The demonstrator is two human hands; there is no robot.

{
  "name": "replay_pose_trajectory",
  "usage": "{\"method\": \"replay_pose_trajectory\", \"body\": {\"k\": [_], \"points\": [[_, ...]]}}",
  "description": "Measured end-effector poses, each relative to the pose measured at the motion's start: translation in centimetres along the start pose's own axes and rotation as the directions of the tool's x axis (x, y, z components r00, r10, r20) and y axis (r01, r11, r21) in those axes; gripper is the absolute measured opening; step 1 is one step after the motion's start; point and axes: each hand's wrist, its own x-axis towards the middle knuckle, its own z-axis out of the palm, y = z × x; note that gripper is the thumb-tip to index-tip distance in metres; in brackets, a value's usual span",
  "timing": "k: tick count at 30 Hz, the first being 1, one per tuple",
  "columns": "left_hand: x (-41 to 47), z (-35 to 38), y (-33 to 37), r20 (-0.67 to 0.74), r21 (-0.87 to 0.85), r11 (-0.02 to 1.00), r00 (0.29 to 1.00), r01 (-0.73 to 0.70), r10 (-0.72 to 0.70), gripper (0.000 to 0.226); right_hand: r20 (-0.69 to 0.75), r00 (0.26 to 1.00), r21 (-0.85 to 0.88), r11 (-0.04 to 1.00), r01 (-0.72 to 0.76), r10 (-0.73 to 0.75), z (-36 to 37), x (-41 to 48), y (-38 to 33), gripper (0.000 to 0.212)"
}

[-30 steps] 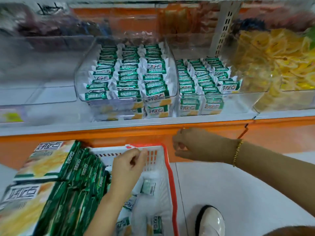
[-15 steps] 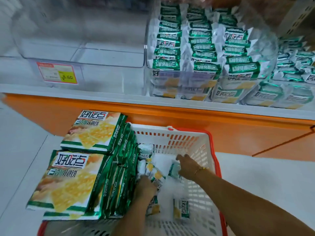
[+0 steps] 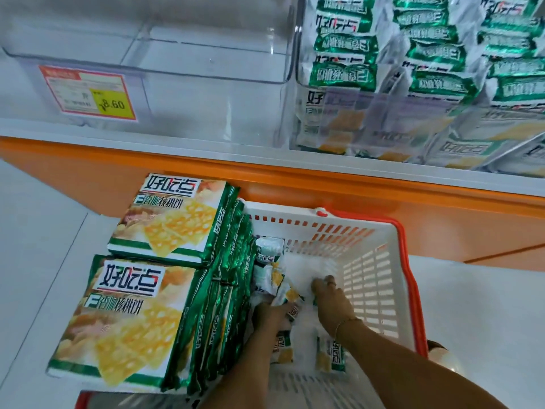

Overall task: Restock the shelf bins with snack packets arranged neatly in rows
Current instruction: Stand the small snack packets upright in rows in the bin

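Both my hands are down inside a white plastic basket (image 3: 368, 261) with a red handle. My left hand (image 3: 269, 315) grips a bunch of small green-and-white snack packets (image 3: 283, 293). My right hand (image 3: 331, 301) reaches into the loose packets beside it, fingers curled; what it holds is hidden. More small packets (image 3: 330, 354) lie on the basket floor. On the shelf above, a clear bin (image 3: 413, 119) at the right is filled with rows of the same packets. The clear bin (image 3: 177, 84) at the left holds nothing.
Large green snack bags (image 3: 165, 219) lie stacked on and stand packed in the basket's left side. A price tag (image 3: 88, 94) marked 8.60 is on the left bin's front. An orange shelf base (image 3: 295, 184) runs under the bins. White floor surrounds the basket.
Both hands dropped from basket-rim and shelf-edge height into the basket and now work among the loose packets. My view swung down and left, closer to the shelf.
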Motion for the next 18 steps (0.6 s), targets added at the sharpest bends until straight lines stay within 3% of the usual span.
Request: {"method": "replay_pose_trajectory", "body": {"k": [2,4,6,7,9,11,14,16,18], "points": [[-0.4,0.0,0.0,0.015,-0.09,0.996,1.0,0.01,-0.008,0.05,-0.016,1.0,0.231,0.973,0.021,-0.017,-1.4,-0.1,-0.4,0.039],[-1.0,0.1,0.4,-0.015,-0.159,0.987,0.999,-0.034,0.032,0.04,0.016,1.0,0.57,0.822,0.007,-0.019,-3.8,-0.6,-1.0,0.026],[-2.2,-0.1,1.5,-0.084,-0.168,0.978,0.991,-0.121,0.108,0.026,0.101,0.994,0.89,0.451,-0.069,-0.047,-6.4,-1.8,-1.3,0.022],[-2.8,-0.3,2.1,-0.106,-0.159,0.974,0.984,-0.16,0.144,0.026,0.111,0.99,0.963,0.255,-0.086,-0.082,-7.5,-2.5,-1.2,0.026],[-4.2,-0.7,3.4,-0.109,-0.137,0.974,0.98,-0.182,0.168,0.03,0.071,0.983,0.996,-0.049,-0.08,-0.167,-9.4,-4.3,-0.7,0.037],[-5.7,-1.1,4.5,-0.088,-0.176,0.968,0.982,-0.18,0.166,0.033,-0.01,0.977,0.969,-0.244,-0.043,-0.211,-10.9,-6.2,-0.5,0.037],[-8.5,-1.0,5.9,0.093,-0.47,0.869,0.97,-0.157,0.225,0.018,-0.173,0.967,0.934,-0.343,0.101,-0.185,-13.0,-8.8,-0.3,0.032],[-10.6,-0.6,7.0,0.167,-0.505,0.834,0.922,-0.224,0.348,0.019,-0.263,0.951,0.921,-0.336,0.196,-0.165,-14.4,-10.6,-0.3,0.039],[-13.2,0.0,8.2,0.15,-0.484,0.8,0.868,-0.354,0.474,0.015,-0.319,0.939,0.904,-0.34,0.26,-0.13,-15.8,-12.7,-0.2,0.049]]}}
